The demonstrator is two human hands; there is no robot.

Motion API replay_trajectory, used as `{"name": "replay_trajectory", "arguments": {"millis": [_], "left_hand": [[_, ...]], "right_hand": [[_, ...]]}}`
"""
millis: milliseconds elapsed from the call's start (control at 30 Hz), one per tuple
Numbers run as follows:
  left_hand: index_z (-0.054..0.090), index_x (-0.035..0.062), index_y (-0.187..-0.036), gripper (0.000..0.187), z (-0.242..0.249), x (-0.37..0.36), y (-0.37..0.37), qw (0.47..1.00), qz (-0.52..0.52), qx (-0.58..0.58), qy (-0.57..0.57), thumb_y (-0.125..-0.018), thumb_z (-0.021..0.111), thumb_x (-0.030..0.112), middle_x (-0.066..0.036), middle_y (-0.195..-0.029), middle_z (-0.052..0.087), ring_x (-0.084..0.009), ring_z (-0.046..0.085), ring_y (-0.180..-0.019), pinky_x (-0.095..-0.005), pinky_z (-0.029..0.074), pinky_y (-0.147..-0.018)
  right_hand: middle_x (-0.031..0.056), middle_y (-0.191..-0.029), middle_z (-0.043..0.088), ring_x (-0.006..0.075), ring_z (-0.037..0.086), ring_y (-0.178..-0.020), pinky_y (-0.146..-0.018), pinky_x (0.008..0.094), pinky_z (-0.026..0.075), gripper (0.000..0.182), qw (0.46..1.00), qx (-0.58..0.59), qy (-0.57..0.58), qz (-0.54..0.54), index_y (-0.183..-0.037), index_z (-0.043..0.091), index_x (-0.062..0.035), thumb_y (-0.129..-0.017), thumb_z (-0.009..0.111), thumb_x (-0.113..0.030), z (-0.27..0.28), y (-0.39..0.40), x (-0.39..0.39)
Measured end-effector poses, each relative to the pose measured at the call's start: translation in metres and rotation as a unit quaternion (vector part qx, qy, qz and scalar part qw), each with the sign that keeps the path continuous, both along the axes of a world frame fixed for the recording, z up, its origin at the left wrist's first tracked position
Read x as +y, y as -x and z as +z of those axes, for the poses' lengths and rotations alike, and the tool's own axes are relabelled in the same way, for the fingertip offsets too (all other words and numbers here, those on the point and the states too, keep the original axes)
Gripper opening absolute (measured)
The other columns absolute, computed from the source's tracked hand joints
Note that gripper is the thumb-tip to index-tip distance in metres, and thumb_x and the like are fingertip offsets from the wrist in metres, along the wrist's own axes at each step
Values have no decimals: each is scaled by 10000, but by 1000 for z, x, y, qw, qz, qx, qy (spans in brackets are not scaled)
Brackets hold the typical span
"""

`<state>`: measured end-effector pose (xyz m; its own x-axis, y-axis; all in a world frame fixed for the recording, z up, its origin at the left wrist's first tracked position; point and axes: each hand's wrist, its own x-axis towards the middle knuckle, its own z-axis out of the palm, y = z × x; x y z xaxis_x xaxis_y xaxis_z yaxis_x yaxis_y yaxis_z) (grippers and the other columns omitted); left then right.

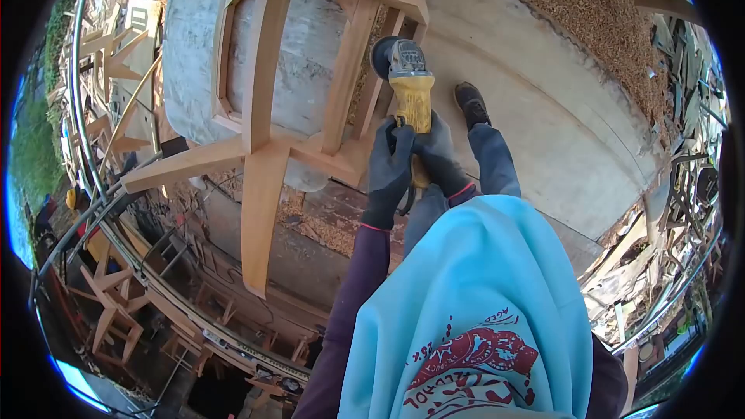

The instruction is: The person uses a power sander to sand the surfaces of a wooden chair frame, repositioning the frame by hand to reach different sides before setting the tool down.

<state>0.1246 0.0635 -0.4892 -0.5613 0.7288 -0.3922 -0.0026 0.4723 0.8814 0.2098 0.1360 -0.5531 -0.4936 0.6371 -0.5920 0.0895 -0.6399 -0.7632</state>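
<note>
A yellow angle grinder [411,97] with a grey head and a dark round disc points away from the body, its disc beside a slanted rail of a wooden chair frame [268,70]. My left hand [390,163], in a dark glove, is closed at the left side of the grinder's body. Wrapped round the grinder's lower body from the right is my right hand [441,157], also gloved. The frame has curved legs and rails of light brown wood. Whether the disc touches the wood cannot be made out.
A pale board [194,54] lies under the frame. Wood shavings [566,8] border a grey floor slab [535,109] at the right. More wooden frames [112,310] stand at lower left, near pipes and cables. Scrap wood [621,264] is piled at right.
</note>
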Motion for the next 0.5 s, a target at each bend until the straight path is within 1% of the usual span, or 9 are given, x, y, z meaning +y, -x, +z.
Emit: {"name": "replay_trajectory", "arguments": {"millis": [33, 67, 100, 133, 167, 200, 233, 300, 500], "left_hand": [[571, -38, -1281, 330, -7, -2, -2, 1000, 6, -3, -4, -1027, 610, 169, -138, -1247, 644, -213, 632, -1126, -343, 522, -933], [576, -38, -1276, 356, -8, 5, -3, 998, 26, -50, 14, -999, 646, 174, -132, -1213, 662, -202, 649, -1096, -333, 532, -907], [580, -38, -1270, 385, -10, 14, -4, 993, 51, -99, 30, -970, 683, 179, -125, -1180, 680, -190, 666, -1066, -324, 542, -881], [582, -39, -1268, 439, -11, 18, -7, 989, 97, -110, 29, -914, 737, 171, -113, -1132, 700, -175, 689, -1010, -309, 546, -866], [582, -39, -1268, 439, -9, 17, -10, 985, 120, -122, 22, -914, 737, 171, -113, -1132, 700, -175, 689, -1010, -309, 546, -866], [568, -48, -1275, 507, -8, 19, -10, 978, 147, -143, 33, -889, 747, 228, -148, -1144, 699, -219, 699, -1028, -342, 548, -878], [554, -57, -1282, 577, -9, 26, -10, 971, 170, -166, 42, -864, 756, 286, -183, -1156, 698, -264, 709, -1045, -375, 550, -889], [581, -64, -1253, 580, -38, 33, -15, 957, 222, -188, -8, -847, 775, 302, -180, -1142, 707, -263, 712, -1027, -370, 554, -877], [600, -65, -1243, 565, -33, 76, 21, 948, 268, -170, 33, -858, 770, 312, -176, -1127, 717, -256, 710, -1008, -359, 547, -882]], "right_hand": [[147, -1120, 711, 238, 689, -1053, -913, 382, 539, 609, 992, -62, -104, 40, -1277, 549, 22, -794, 850, -195, 0, 0, -5], [180, -1115, 713, 294, 701, -1060, -908, 402, 538, 556, 994, -27, -108, 19, -1268, 554, 9, -825, 809, -208, -7, 3, -9], [180, -1115, 713, 294, 701, -1060, -908, 402, 538, 556, 992, -32, -117, 36, -1268, 554, 9, -825, 809, -208, -12, -3, -5], [198, -1123, 709, 329, 696, -1076, -910, 414, 536, 531, 979, -65, -165, 98, -1267, 554, 0, -840, 784, -215, -1, -6, 3], [217, -1132, 704, 364, 691, -1091, -911, 426, 534, 506, 959, -96, -211, 160, -1266, 555, -10, -854, 759, -222, 12, -8, 10], [246, -1124, 698, 413, 675, -1099, -904, 451, 532, 493, 941, -135, -233, 205, -1257, 551, -34, -855, 743, -246, 22, -6, 19], [246, -1124, 698, 413, 675, -1099, -904, 451, 532, 493, 932, -141, -247, 223, -1257, 551, -34, -855, 743, -246, 30, -3, 30], [245, -1099, 704, 431, 675, -1077, -890, 467, 533, 518, 876, -215, -299, 310, -1252, 544, -39, -839, 758, -266, 40, 5, 46], [278, -1027, 704, 457, 679, -1035, -861, 493, 533, 457, 866, -226, -293, 338, -1178, 552, -25, -826, 746, -244, 24, 46, 90]]}}
